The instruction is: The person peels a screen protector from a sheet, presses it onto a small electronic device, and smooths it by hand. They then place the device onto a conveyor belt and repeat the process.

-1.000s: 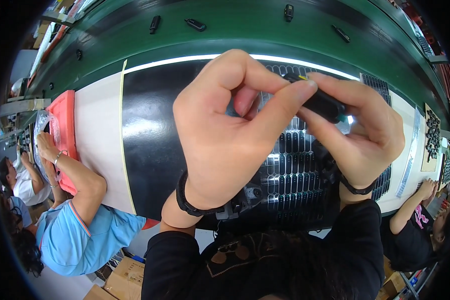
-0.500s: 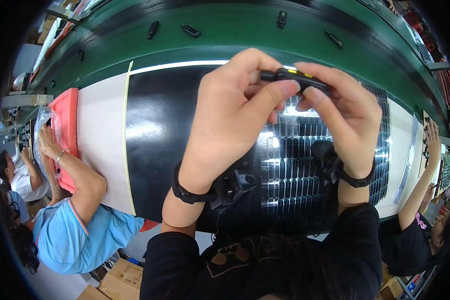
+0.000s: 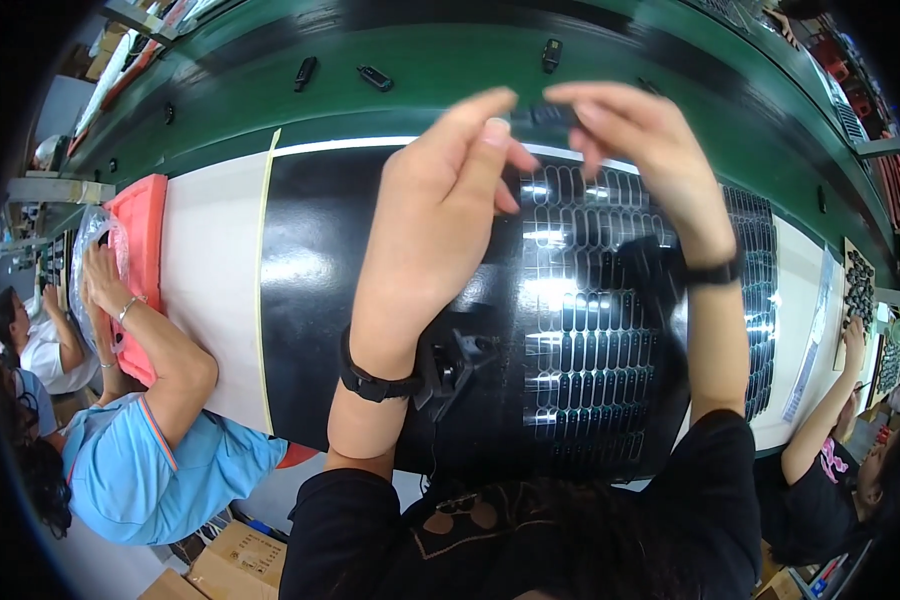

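My left hand (image 3: 440, 215) and my right hand (image 3: 638, 150) are raised over the black work mat (image 3: 310, 300), fingertips almost meeting. Pinched between the fingertips of both hands is a small black oblong part (image 3: 548, 114), blurred by motion. Below my hands lies a black tray (image 3: 590, 330) with rows of several glossy black parts of the same kind. Both wrists wear black bands, and a small black device (image 3: 455, 362) hangs by the left wrist.
A green conveyor belt (image 3: 450, 60) runs along the far side with single black parts (image 3: 375, 77) spaced on it. A person in a blue shirt (image 3: 140, 470) works at a red tray (image 3: 140, 250) to my left. Another person (image 3: 830, 450) reaches toward a tray of parts at right.
Both hands have moved away from me toward the conveyor with the black part. My fingers have loosened from a tight pinch to a lighter fingertip hold.
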